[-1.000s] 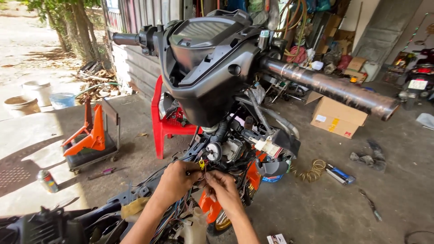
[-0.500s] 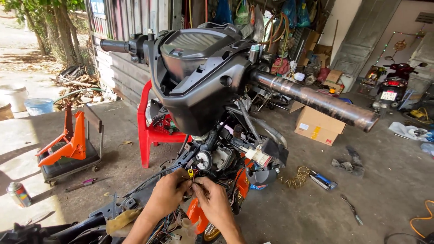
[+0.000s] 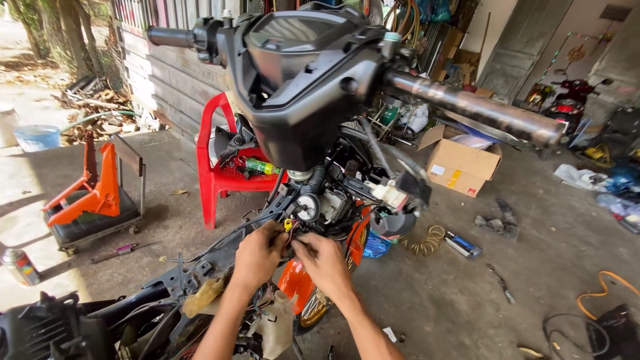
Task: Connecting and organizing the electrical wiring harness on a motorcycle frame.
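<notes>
A stripped motorbike stands in front of me, its black handlebar cover (image 3: 307, 73) and bare right handlebar tube (image 3: 473, 110) at the top. Both of my hands work at the wiring below the steering column. My left hand (image 3: 257, 257) pinches a bundle of wires with a small yellow connector (image 3: 288, 225) just above its fingers. My right hand (image 3: 325, 261) meets it from the right, fingertips closed on the same wires. The orange front mudguard (image 3: 297, 283) shows beneath my hands.
A red plastic chair (image 3: 217, 170) stands behind the bike. An orange-and-black wheeled stand (image 3: 93, 200) and a spray can (image 3: 20, 267) are at the left. A cardboard box (image 3: 463, 167), a coiled hose (image 3: 427, 241) and scattered tools lie on the concrete at the right.
My view has shifted a little leftward and closer to the bike. Both hands stay together at the wiring, with only small finger movements.
</notes>
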